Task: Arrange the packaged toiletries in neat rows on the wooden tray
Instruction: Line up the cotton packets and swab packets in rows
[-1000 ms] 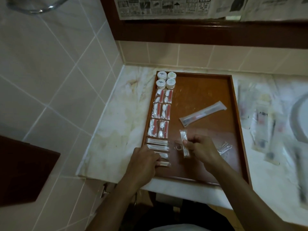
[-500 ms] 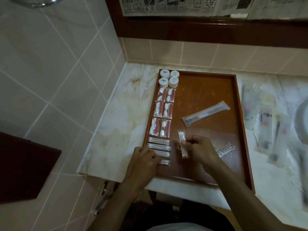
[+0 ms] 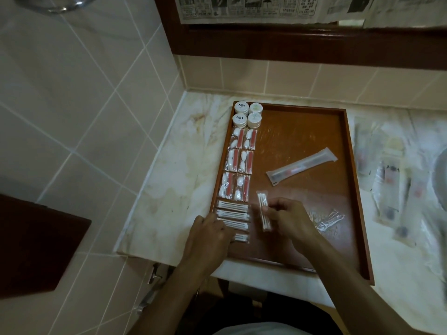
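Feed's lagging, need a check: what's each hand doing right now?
Left hand: fingers curled, resting on the swab packs in the tray; no clear grip.
Right hand: pinching one swab packet, held upright-ish beside the row.

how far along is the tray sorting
Done: round jars, red-and-white packets and swab packs lined up along the tray's left side. In hand: right hand holds one swab pack; left hand steadies the row. Left: toothbrush pack, clear packet.
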